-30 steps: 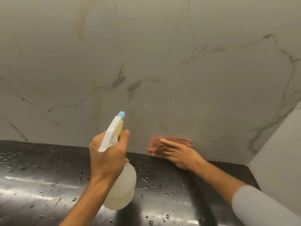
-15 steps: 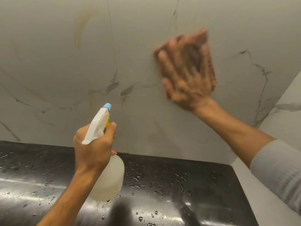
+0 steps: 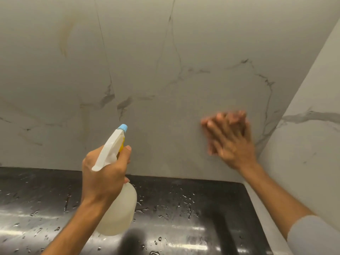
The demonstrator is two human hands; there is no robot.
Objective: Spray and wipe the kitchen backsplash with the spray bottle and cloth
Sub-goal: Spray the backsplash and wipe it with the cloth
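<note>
My left hand (image 3: 103,173) grips the neck of a translucent white spray bottle (image 3: 119,214) with a blue nozzle, held above the counter and pointed at the backsplash (image 3: 147,61). The backsplash is pale marble with grey veins. My right hand (image 3: 231,142) is pressed flat against it near the right corner, blurred by motion. A reddish-brown cloth (image 3: 237,116) lies under the palm, and only its edge shows past the fingertips.
A glossy black countertop (image 3: 193,208) runs below the backsplash, dotted with water drops. A marble side wall (image 3: 303,153) closes the corner on the right. A yellowish streak (image 3: 64,39) marks the upper left of the backsplash.
My right hand with the cloth swept up the wall from its base, then came back down and to the right towards the corner. The spray bottle stayed roughly in place.
</note>
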